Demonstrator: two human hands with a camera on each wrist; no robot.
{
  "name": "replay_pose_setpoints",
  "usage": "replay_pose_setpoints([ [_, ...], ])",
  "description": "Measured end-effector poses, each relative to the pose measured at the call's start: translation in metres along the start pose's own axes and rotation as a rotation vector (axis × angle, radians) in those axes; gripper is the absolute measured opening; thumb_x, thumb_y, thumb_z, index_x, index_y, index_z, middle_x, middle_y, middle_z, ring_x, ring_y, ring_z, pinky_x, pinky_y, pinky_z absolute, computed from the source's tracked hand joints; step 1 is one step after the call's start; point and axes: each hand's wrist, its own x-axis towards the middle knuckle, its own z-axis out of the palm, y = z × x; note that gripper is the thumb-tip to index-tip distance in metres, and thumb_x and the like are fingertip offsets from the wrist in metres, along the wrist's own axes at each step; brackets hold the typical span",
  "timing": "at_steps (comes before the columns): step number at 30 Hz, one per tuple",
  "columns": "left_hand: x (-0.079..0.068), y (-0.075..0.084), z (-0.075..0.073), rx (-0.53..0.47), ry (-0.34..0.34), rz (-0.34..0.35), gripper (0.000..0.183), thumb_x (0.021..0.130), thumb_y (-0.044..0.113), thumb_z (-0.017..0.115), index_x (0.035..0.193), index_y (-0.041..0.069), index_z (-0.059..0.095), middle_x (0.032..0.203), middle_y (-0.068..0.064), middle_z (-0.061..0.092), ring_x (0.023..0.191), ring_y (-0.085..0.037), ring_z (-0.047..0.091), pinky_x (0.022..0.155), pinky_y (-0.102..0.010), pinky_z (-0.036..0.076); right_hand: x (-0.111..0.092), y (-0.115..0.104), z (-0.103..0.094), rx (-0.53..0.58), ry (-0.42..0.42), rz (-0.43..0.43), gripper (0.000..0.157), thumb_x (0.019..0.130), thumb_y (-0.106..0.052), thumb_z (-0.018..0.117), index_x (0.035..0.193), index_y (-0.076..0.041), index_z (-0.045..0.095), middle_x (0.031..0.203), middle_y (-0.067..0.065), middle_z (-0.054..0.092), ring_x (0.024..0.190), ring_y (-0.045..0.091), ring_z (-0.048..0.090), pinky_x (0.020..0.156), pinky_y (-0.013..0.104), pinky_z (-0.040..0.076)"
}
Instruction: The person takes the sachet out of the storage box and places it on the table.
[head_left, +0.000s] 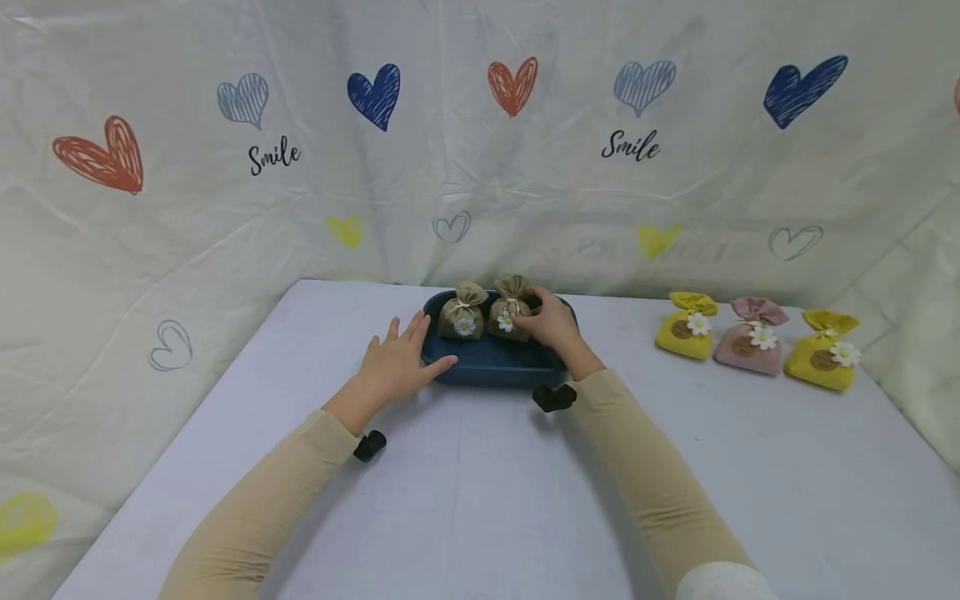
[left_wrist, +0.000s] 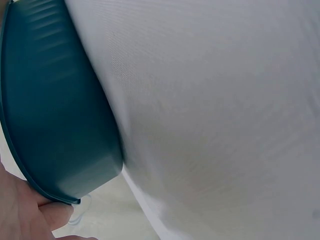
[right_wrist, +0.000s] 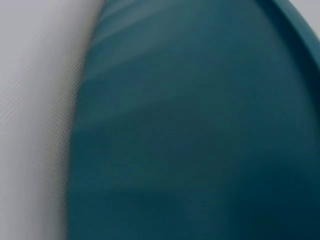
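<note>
A dark blue-green basin (head_left: 495,371) holds two brown drawstring pouches side by side, each with a white daisy. The left one is a brown pouch (head_left: 452,321) standing upright, untouched by either hand. My right hand (head_left: 557,327) reaches over the basin's right rim and pinches the other brown pouch (head_left: 498,307) between thumb and fingers. With fingers spread and straight, my left hand (head_left: 393,362) lies against the basin's left side. In the left wrist view, fingertips (left_wrist: 57,215) touch the rim of the basin (left_wrist: 55,100). Only the basin's wall (right_wrist: 165,130) and white cloth fill the right wrist view.
To the right on the white table (head_left: 480,500) stand a yellow pouch (head_left: 670,332), a pink pouch (head_left: 733,354) and another yellow pouch (head_left: 802,367), all with daisies. Behind the table hangs a pale curtain (head_left: 555,200) printed with hearts.
</note>
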Motion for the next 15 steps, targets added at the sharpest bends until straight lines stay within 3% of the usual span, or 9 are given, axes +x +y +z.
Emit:
replay_pose_setpoints([
  [7,0.001,-0.001,0.001,-0.005,-0.001,-0.004,0.099,0.098,0.075,0.040,0.166,0.011,0.010,0.172,-0.007,0.008,0.154,-0.044,0.010,0.115,-0.069,0.020,-0.003,-0.006,-0.008,-0.014,-0.016,-0.007,0.053,0.098,-0.020,0.070,0.145,-0.008,0.050,0.135,0.026,0.059,0.123,0.038,0.058,0.093,0.052,0.051],
  [15,0.000,-0.001,0.000,-0.012,0.005,0.006,0.099,0.098,0.075,0.041,0.166,0.010,0.012,0.171,-0.008,0.010,0.154,-0.045,0.012,0.115,-0.070,0.020,-0.012,-0.012,-0.020,0.101,-0.074,-0.008,0.051,0.100,-0.017,0.069,0.146,-0.009,0.049,0.132,0.029,0.059,0.098,0.041,0.067,0.089,0.056,0.054],
])
